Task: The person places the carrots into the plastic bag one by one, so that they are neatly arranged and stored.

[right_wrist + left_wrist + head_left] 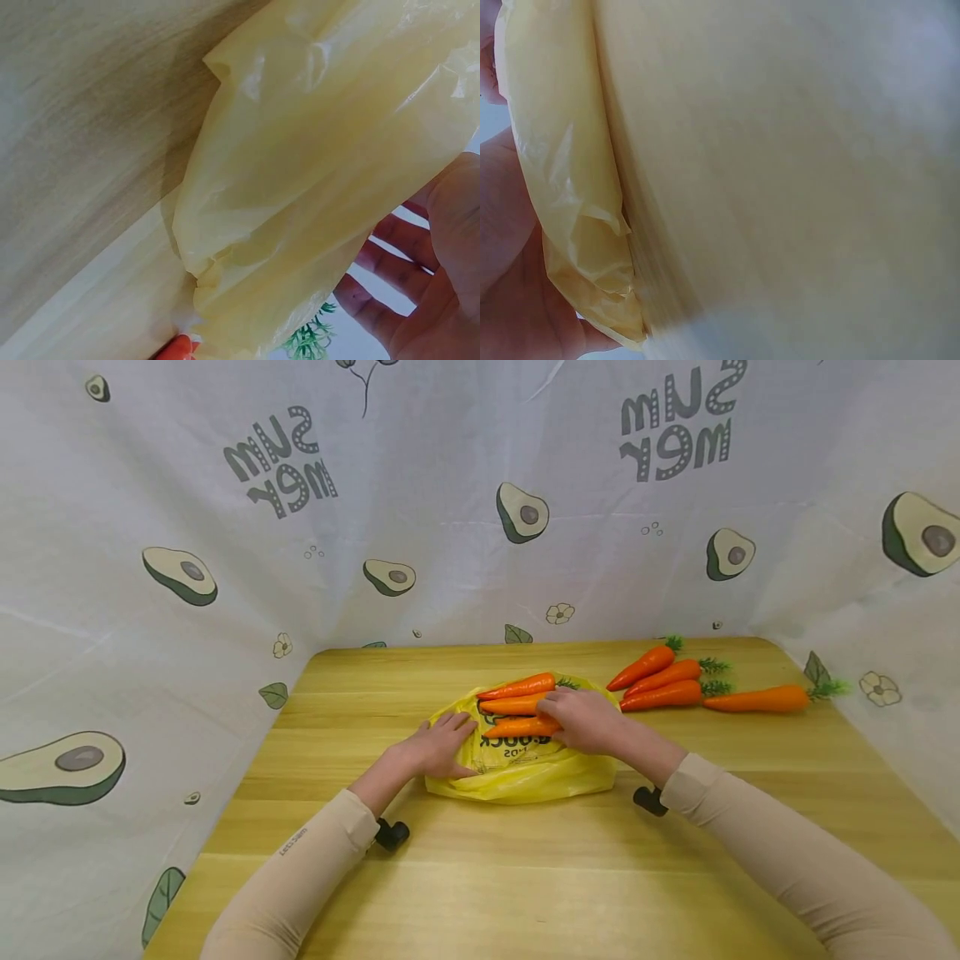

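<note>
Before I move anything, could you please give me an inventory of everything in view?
Carrots on the bag: three, orange, side by side
Carrots beside the bag: four, orange to reddish with green tops, at the table's far right
Plastic bag: one, yellow with dark lettering, mid-table under three carrots
Table: one, light wood, beneath everything
Printed cloth: number of sheets unclear, whitish with avocados, leaves, flowers and lettering, behind and beside the table
Wrist devices: two, black, one at each wrist
Sleeves: two, beige, on the forearms
Left grip: one bare hand, on the bag's left side
Right grip: one bare hand, at the carrots' right ends on the bag
</note>
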`<state>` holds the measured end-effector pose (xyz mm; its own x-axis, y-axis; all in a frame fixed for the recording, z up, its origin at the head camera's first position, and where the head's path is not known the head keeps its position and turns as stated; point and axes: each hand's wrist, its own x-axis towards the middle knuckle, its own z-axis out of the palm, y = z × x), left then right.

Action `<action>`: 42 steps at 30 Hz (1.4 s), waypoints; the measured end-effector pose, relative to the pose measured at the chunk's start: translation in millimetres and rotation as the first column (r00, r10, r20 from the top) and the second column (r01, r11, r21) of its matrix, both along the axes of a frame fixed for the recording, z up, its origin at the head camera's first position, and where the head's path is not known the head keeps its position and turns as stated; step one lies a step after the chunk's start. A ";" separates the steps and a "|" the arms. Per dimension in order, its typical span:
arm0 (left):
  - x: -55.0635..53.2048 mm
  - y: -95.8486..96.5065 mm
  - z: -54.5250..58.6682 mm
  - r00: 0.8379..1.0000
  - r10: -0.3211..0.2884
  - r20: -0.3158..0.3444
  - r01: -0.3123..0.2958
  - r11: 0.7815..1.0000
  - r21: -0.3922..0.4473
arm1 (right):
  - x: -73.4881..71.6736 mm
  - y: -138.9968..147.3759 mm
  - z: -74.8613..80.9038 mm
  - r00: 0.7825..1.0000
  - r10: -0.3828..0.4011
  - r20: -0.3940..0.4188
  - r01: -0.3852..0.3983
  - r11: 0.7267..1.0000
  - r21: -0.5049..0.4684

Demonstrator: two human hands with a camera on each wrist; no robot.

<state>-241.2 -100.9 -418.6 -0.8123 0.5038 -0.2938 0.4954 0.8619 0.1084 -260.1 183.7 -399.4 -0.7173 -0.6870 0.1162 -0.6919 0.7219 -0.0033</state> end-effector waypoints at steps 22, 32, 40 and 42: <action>1.4 0.9 2.2 1.000 0.009 0.011 -0.009 1.000 -0.002 | 3.3 2.5 2.2 1.000 0.018 -0.019 -0.018 0.999 -0.043; 1.5 0.0 1.4 1.000 0.007 0.011 -0.007 1.000 -0.003 | 6.0 10.3 9.2 0.999 0.009 -0.042 -0.012 0.997 -0.080; 1.4 -1.2 2.0 1.000 0.000 0.008 0.000 1.000 0.008 | 9.7 22.1 19.2 0.998 -0.053 -0.027 0.050 0.994 -0.100; 1.2 -1.2 2.3 1.000 -0.002 0.006 0.002 1.000 0.006 | 9.6 26.1 21.1 0.997 -0.067 -0.027 0.064 0.993 -0.101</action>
<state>-240.0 -102.2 -416.3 -0.8095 0.5072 -0.2957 0.4963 0.8603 0.1170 -250.5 209.8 -378.3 -0.7559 -0.6222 0.2039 -0.6437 0.7631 -0.0576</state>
